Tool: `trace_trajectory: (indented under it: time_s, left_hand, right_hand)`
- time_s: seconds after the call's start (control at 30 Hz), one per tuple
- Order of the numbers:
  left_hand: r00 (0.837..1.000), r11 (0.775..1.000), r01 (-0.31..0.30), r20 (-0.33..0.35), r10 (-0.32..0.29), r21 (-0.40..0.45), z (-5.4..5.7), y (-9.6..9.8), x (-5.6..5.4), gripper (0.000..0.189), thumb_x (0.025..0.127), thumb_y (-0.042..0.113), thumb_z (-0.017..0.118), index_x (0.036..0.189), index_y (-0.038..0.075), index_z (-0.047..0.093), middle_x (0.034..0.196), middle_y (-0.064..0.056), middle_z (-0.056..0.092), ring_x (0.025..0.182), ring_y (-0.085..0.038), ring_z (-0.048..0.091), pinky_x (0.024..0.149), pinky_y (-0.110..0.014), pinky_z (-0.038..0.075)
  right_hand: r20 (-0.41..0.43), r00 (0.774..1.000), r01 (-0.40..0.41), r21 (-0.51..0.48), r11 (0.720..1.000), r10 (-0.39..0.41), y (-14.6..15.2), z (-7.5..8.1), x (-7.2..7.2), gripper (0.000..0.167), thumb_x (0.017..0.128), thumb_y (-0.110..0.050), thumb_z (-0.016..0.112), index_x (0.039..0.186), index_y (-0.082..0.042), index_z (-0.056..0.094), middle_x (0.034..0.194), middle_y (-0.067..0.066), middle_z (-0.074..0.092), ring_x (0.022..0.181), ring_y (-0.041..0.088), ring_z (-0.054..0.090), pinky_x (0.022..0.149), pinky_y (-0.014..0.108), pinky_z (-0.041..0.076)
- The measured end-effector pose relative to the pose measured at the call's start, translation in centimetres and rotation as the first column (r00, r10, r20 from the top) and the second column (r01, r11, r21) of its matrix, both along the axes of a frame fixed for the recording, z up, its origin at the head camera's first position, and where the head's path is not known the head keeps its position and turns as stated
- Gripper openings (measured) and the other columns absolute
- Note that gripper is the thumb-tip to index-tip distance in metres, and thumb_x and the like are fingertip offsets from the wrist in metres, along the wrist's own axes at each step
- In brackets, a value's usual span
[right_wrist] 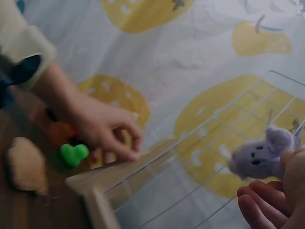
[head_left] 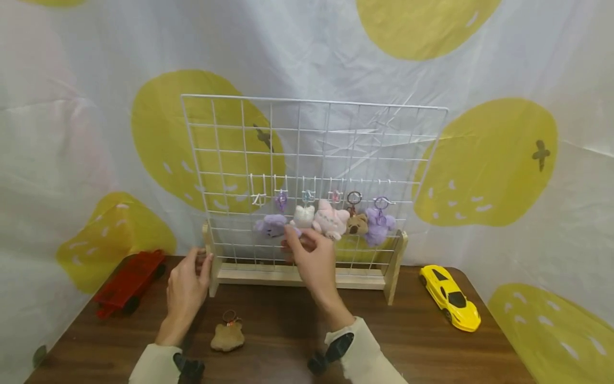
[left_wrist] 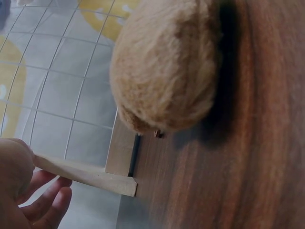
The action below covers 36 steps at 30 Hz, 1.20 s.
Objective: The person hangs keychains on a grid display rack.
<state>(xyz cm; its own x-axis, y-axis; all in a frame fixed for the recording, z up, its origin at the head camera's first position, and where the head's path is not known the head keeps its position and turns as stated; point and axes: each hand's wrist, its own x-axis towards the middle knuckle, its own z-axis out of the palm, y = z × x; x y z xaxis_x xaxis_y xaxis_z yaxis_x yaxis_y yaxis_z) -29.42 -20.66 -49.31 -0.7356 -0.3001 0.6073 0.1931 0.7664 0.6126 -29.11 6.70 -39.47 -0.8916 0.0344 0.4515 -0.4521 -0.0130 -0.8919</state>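
With its fingers on one side and the thumb on the other, my left hand (head_left: 184,285) grips the left wooden post (left_wrist: 90,175) of a white wire grid rack (head_left: 314,154). My right hand (head_left: 314,261) pinches a purple plush keychain (right_wrist: 257,157) hanging at the left of the hook row; its face shows in the right wrist view. Beside it hang a white plush (head_left: 303,216), a pink plush (head_left: 331,220), a brown bear plush (head_left: 357,225) and another purple plush (head_left: 380,226). A brown plush keychain (head_left: 227,337) lies on the table near my left forearm.
A red toy cart (head_left: 131,280) stands at the table's left edge, a yellow toy car (head_left: 451,298) at the right. In the right wrist view a small green object (right_wrist: 74,154) shows beside my left hand. A fruit-patterned cloth (head_left: 326,53) hangs behind the rack.
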Motion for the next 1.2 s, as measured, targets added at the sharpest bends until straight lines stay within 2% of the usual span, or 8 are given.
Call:
trace_trajectory:
  time_s: [0.33,0.53,0.7,0.83,0.93,1.1,1.13,1.2]
  left_hand:
    - [1.000,1.000,-0.008,-0.004,0.008,-0.005,0.1,-0.1,0.1,0.021,0.108,0.028,0.070,0.120,0.011,0.073,0.103,-0.012,0.083,0.086,-0.033,0.079,0.070,-0.061,0.061]
    - [1.000,1.000,-0.005,0.004,0.005,-0.008,0.0,-0.1,0.0,0.023,0.108,0.030,0.069,0.121,0.011,0.073,0.102,-0.012,0.082,0.086,-0.032,0.078,0.070,-0.061,0.061]
    - [1.000,1.000,-0.012,0.007,0.012,-0.006,-0.1,0.0,0.0,0.023,0.108,0.030,0.069,0.120,0.012,0.073,0.102,-0.012,0.082,0.086,-0.033,0.078,0.070,-0.062,0.060]
    - [1.000,1.000,-0.007,0.005,0.007,-0.008,-0.1,0.0,-0.1,0.023,0.108,0.030,0.069,0.120,0.011,0.073,0.103,-0.013,0.082,0.086,-0.033,0.078,0.070,-0.061,0.061]
    - [1.000,1.000,-0.010,0.006,0.010,-0.007,-0.1,0.0,0.0,0.023,0.108,0.030,0.069,0.120,0.011,0.073,0.102,-0.012,0.082,0.085,-0.033,0.078,0.071,-0.061,0.060]
    - [1.000,1.000,-0.011,0.010,0.011,-0.003,0.0,0.0,0.1,0.023,0.108,0.030,0.069,0.121,0.011,0.073,0.101,-0.011,0.082,0.086,-0.032,0.078,0.071,-0.062,0.060]
    - [1.000,1.000,-0.011,0.012,0.012,-0.002,0.0,0.0,0.1,0.023,0.108,0.030,0.069,0.121,0.012,0.073,0.101,-0.011,0.082,0.086,-0.032,0.078,0.071,-0.061,0.060]
    - [1.000,1.000,-0.012,0.013,0.012,-0.002,0.0,0.0,0.1,0.023,0.108,0.030,0.069,0.121,0.012,0.073,0.101,-0.011,0.082,0.086,-0.032,0.078,0.071,-0.061,0.060]
  right_hand:
    - [0.082,0.994,-0.075,0.111,0.991,0.067,-0.2,-5.7,2.2,0.021,0.104,-0.025,0.077,0.100,-0.005,0.081,0.082,0.021,0.080,0.066,0.022,0.079,0.064,0.044,0.069]
    - [0.083,0.984,-0.173,0.289,0.942,0.156,-1.5,-8.1,2.9,0.012,0.102,-0.017,0.077,0.104,-0.006,0.081,0.087,0.014,0.082,0.077,0.028,0.081,0.068,0.032,0.067]
    - [0.130,0.945,-0.326,0.432,0.841,0.300,-2.6,-9.7,3.9,0.021,0.101,-0.020,0.078,0.120,-0.010,0.078,0.113,0.012,0.082,0.099,0.013,0.078,0.084,0.021,0.064]
    - [0.139,0.911,-0.402,0.511,0.760,0.388,-2.9,-10.2,4.4,0.036,0.102,-0.018,0.077,0.136,-0.007,0.071,0.136,0.013,0.075,0.120,0.020,0.075,0.096,0.023,0.063]
    - [0.084,0.887,-0.400,0.629,0.666,0.454,-3.0,-10.6,4.4,0.046,0.104,-0.020,0.075,0.147,-0.010,0.064,0.148,0.006,0.069,0.138,0.023,0.066,0.110,0.030,0.058]
    - [0.051,0.813,-0.395,0.781,0.484,0.581,-3.1,-11.3,4.6,0.055,0.108,-0.026,0.069,0.159,-0.010,0.053,0.163,0.006,0.058,0.154,0.025,0.052,0.127,0.040,0.045]
    - [0.059,0.807,-0.389,0.802,0.453,0.588,-3.2,-11.4,4.8,0.055,0.109,-0.029,0.066,0.159,-0.010,0.053,0.164,0.006,0.057,0.154,0.025,0.051,0.128,0.041,0.044]
    - [0.079,0.820,-0.355,0.846,0.397,0.566,-3.2,-11.6,5.2,0.053,0.113,-0.037,0.058,0.160,-0.013,0.053,0.164,0.005,0.055,0.153,0.024,0.052,0.125,0.043,0.046]
